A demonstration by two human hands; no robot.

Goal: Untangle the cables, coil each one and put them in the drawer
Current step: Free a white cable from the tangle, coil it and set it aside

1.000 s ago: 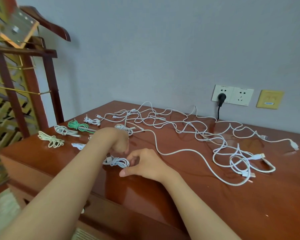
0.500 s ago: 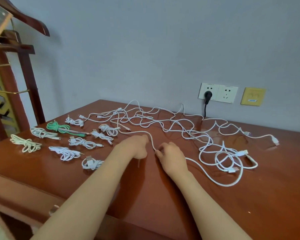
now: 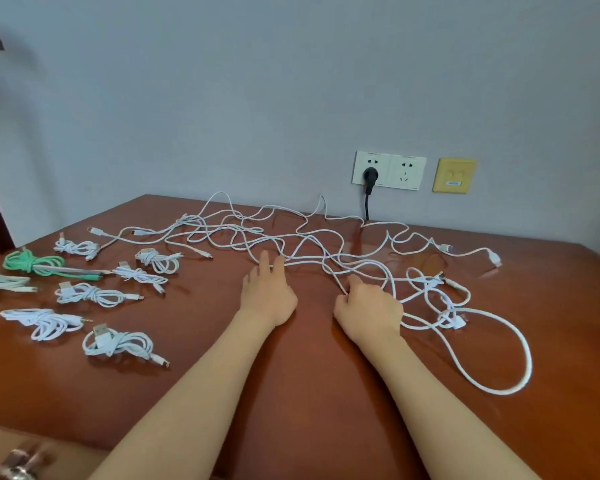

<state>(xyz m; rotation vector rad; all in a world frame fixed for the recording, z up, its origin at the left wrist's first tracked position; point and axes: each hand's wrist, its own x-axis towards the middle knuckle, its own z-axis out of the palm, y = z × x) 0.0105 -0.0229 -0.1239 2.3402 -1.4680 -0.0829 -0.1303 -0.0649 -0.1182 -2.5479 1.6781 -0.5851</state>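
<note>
A tangle of white cables (image 3: 305, 242) sprawls over the far middle and right of the brown wooden tabletop (image 3: 291, 382). My left hand (image 3: 269, 294) lies on the table with straight fingers, its tips touching strands at the tangle's near edge. My right hand (image 3: 368, 306) has curled fingers and pinches one white cable where it leaves the tangle. Several coiled cables lie in rows at the left, the nearest a white coil (image 3: 118, 342), and one green coil (image 3: 32, 263) at the far left.
A thick white cable loop (image 3: 520, 358) lies on the right. A black plug (image 3: 371, 174) sits in the wall socket behind the table, beside a yellow wall plate (image 3: 453, 175). A metal drawer handle (image 3: 21, 462) shows at the bottom left.
Both hands left the nearest white coil, which stays on the table, and moved right to the tangle. They have spread apart; the left fingers straightened onto the strands.
</note>
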